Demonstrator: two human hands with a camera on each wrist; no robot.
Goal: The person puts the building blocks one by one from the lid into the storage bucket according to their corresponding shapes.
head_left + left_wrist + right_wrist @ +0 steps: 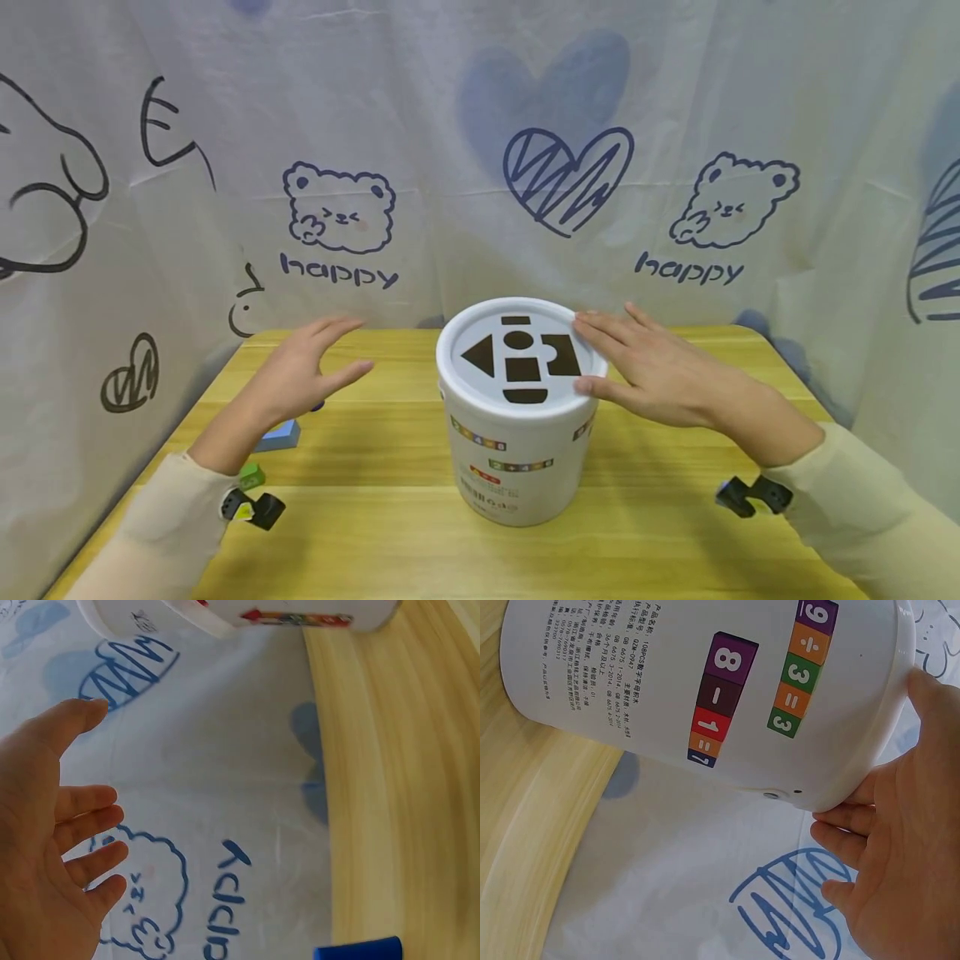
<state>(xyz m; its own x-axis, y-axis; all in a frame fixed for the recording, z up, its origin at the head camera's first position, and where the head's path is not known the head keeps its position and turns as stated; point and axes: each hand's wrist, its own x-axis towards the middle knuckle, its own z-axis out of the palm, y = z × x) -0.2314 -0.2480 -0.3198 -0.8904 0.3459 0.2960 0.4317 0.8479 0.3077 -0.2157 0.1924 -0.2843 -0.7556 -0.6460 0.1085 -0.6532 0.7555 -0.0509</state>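
Observation:
A white toy block bucket [517, 467] stands upright on the wooden table. Its white lid [487, 392] has several dark cut-out shapes, among them a triangle, a circle and a square. At the lid's right rim, my right hand [660, 367] rests with fingers and thumb extended. The right wrist view has that hand [900, 832] along the rim, beside printed number sums on the bucket wall [660, 690]. My left hand [300, 371] is held in the air left of the bucket, thumb spread apart from the fingers, holding nothing.
Beside my left forearm lie a light blue block [280, 435] and a green block [252, 475] with a number. A dark blue piece [360, 949] shows low in the left wrist view. A printed white curtain [442, 208] hangs behind the table [375, 517].

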